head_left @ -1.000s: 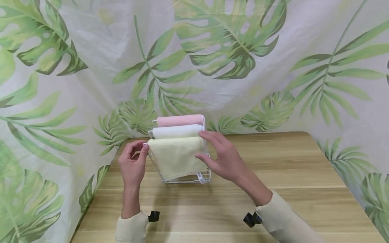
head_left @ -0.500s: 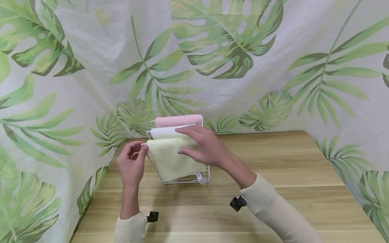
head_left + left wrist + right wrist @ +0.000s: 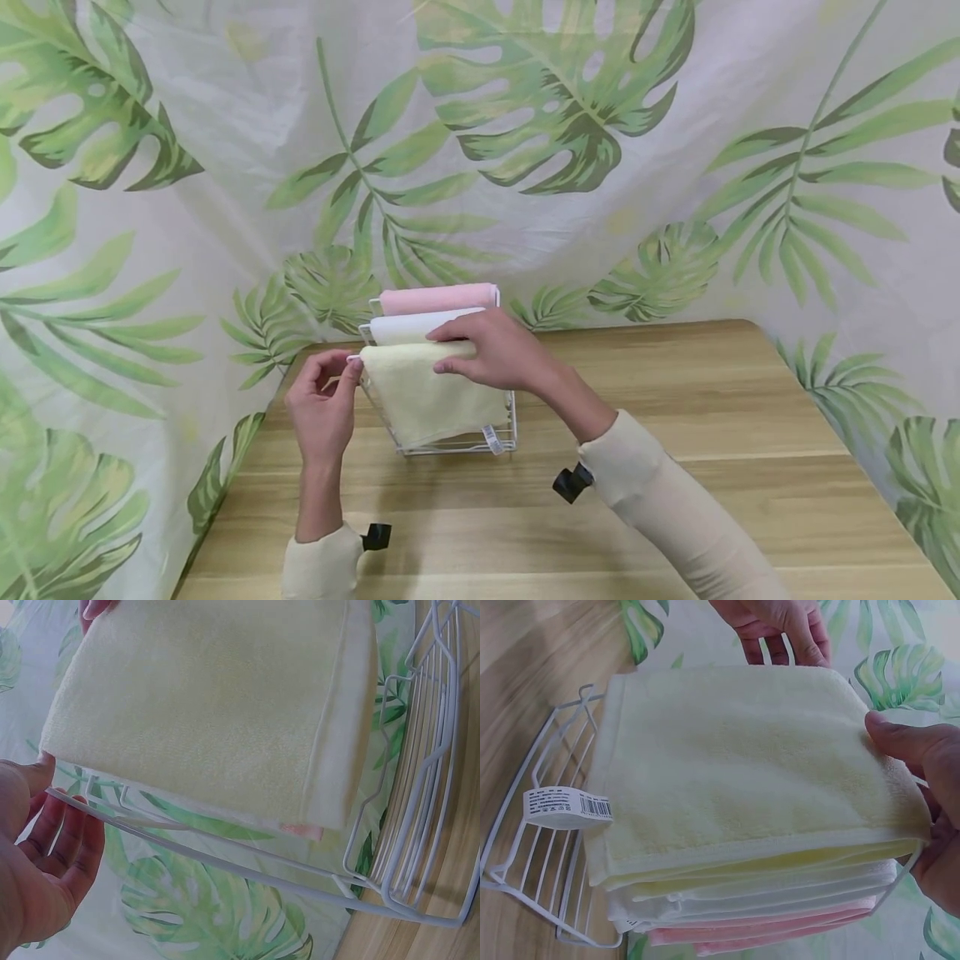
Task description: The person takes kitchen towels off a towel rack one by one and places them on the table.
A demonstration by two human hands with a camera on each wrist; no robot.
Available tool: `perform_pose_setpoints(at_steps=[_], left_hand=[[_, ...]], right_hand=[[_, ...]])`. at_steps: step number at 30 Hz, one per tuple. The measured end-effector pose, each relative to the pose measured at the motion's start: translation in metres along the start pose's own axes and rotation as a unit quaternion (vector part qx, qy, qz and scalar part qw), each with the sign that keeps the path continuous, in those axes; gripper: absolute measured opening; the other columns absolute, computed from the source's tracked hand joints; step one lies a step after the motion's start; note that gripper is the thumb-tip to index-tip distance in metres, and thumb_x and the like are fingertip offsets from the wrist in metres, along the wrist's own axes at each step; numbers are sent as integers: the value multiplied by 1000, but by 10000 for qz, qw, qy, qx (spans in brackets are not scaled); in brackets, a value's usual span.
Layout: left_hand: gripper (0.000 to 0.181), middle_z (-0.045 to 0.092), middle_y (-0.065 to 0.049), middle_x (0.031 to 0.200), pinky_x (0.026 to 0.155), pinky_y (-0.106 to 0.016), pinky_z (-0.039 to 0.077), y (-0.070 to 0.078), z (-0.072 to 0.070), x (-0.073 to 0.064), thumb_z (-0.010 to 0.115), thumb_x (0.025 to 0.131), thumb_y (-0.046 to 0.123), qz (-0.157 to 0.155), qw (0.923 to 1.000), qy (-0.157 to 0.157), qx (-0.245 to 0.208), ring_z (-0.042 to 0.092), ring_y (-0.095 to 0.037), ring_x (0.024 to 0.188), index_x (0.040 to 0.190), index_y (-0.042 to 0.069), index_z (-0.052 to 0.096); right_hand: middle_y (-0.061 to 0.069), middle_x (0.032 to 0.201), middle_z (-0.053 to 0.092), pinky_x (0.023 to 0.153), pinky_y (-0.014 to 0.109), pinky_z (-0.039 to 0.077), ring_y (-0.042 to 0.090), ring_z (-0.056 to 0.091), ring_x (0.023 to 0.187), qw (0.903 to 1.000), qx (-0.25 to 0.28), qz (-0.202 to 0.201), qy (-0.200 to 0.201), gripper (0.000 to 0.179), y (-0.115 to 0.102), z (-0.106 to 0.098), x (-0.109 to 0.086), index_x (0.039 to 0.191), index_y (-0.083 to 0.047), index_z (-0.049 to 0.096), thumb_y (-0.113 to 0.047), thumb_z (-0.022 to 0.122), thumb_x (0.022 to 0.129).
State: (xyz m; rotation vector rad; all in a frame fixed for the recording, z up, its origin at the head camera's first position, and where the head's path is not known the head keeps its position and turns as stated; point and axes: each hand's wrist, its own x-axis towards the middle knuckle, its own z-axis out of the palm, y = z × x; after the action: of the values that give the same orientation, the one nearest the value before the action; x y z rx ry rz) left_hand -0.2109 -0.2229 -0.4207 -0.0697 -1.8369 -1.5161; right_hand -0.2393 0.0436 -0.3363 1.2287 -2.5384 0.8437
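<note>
A white wire rack (image 3: 442, 452) stands on the table with three folded towels hung over its rails. Nearest is a pale yellow towel (image 3: 412, 400); behind it hang a white towel (image 3: 405, 327) and a pink towel (image 3: 438, 298). My left hand (image 3: 324, 408) pinches the rack's front left rail end between thumb and fingers. My right hand (image 3: 502, 354) grips the yellow towel over its top edge, thumb on the front face, fingers behind and partly hidden. A printed label (image 3: 566, 808) sticks out from the yellow towel's lower edge.
The wooden table (image 3: 675, 400) carries the rack near its back left. A leaf-patterned cloth (image 3: 585, 108) hangs behind and at both sides. A black wrist camera sits on each cream sleeve (image 3: 630, 467).
My right hand has moved left from the towel's right edge to the middle of its top edge, and its fingers have closed on it. The left hand keeps its hold.
</note>
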Motion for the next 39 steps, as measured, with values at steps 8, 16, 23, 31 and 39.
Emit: perform_pose_setpoints(at_steps=[8, 16, 23, 31, 39], left_hand=[[17, 69, 13, 87, 68, -8, 58, 1, 1, 0, 81, 94, -2, 46, 9999, -22, -101, 66, -1, 78, 105, -12, 73], [16, 69, 13, 87, 69, -8, 58, 1, 1, -1, 80, 94, -2, 78, 9999, 3, -124, 66, -1, 79, 104, -12, 73], [18, 71, 14, 86, 66, -8, 58, 0, 0, -1, 82, 92, -2, 11, 9997, 32, -224, 68, -1, 78, 106, -12, 75], [19, 76, 14, 84, 65, -10, 61, 1, -1, 0, 87, 89, 1, -182, 9991, 170, -340, 70, -2, 74, 104, -9, 79], [19, 78, 11, 83, 64, -13, 62, 2, -2, -1, 88, 88, 1, -230, 9985, 252, -431, 71, -3, 71, 101, -10, 79]], right_hand=[[-8, 111, 83, 81, 26, 58, 2, 67, 80, 9998, -166, 40, -72, 21, 4, 0, 4, 116, -21, 84, -33, 80, 99], [-9, 112, 83, 77, 25, 56, 1, 68, 80, 9998, -59, 175, -49, 20, 4, 1, 5, 115, -22, 84, -33, 78, 100], [-8, 112, 83, 78, 25, 57, 1, 71, 83, 9995, 50, 298, -39, 20, 3, 0, 5, 115, -22, 85, -32, 79, 99], [-7, 112, 84, 77, 24, 56, 0, 69, 80, 9994, 101, 331, 42, 20, 1, 0, 4, 115, -21, 85, -31, 79, 99], [-3, 108, 84, 67, 17, 47, 0, 58, 67, 9987, 308, 334, 242, 17, -2, 1, 6, 112, -17, 86, -26, 80, 98]])
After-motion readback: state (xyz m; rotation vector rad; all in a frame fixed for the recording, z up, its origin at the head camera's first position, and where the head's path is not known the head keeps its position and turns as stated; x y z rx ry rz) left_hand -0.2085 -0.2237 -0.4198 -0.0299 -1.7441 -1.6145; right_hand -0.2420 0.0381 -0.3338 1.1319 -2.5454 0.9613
